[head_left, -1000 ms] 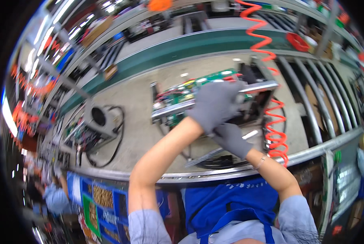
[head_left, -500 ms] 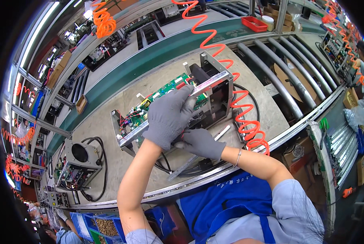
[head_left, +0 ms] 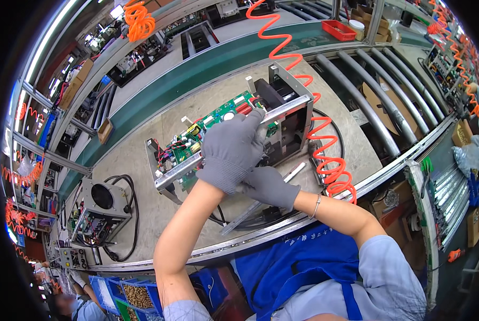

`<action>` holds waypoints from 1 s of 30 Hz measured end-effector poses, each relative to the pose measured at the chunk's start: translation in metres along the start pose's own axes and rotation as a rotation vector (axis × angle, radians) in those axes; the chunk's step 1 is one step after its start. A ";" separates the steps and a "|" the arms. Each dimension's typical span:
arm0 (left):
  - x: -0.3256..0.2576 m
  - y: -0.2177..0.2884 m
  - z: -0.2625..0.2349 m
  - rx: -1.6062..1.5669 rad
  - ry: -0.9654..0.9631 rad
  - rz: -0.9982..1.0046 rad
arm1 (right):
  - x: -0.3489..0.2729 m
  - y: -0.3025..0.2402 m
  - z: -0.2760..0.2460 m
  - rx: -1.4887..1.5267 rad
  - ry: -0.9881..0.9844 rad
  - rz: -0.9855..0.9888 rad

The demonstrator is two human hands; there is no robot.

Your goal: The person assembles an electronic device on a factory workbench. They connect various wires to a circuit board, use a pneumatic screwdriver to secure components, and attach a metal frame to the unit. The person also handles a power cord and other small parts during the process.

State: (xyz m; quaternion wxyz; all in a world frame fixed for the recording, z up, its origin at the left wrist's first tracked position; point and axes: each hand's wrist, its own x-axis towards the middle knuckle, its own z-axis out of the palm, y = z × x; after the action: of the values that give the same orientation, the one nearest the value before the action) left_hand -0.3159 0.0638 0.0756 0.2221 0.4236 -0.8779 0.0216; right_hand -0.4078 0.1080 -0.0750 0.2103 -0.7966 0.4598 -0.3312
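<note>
An open metal chassis (head_left: 289, 109) with a green circuit board (head_left: 212, 120) inside stands on the workbench. My left hand (head_left: 233, 147), in a grey glove, lies across the near top rail (head_left: 179, 169), its fingers bent together over the rail and its thumb on the near side. Red components (head_left: 243, 108) and wires are close to its fingertips. My right hand (head_left: 271, 187), also gloved, is low at the chassis's near side; its fingertips are hidden behind my left wrist. Beside it lie a white-tipped stick (head_left: 297, 170) and a flat clear strip (head_left: 241, 218).
A coiled orange air hose (head_left: 325, 142) hangs to the right, with a dark tool (head_left: 319, 155) near it. Metal rollers (head_left: 357, 104) are farther right. A second unit (head_left: 100, 206) with a black cable sits at left. Blue bins (head_left: 135, 294) hold brass-coloured parts. A green conveyor (head_left: 196, 80) runs behind.
My left hand has shifted slightly right along the rail. The fingers of my right hand are now more covered by my left wrist. The whole view has shifted a little.
</note>
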 end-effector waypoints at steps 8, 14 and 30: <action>-0.003 -0.010 0.018 0.122 0.173 0.093 | -0.016 -0.029 -0.053 0.006 0.142 -0.099; -0.009 -0.009 0.009 0.035 0.084 0.001 | 0.018 -0.065 -0.136 0.046 0.638 -0.222; -0.127 -0.040 -0.006 0.193 0.733 -0.417 | 0.072 -0.025 -0.141 -0.308 0.212 -0.391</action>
State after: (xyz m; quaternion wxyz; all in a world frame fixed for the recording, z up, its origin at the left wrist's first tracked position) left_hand -0.2149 0.1326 0.0236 0.4782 0.5749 -0.6307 0.2074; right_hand -0.4686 0.0527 0.0625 -0.0307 -0.8538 0.3617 -0.3733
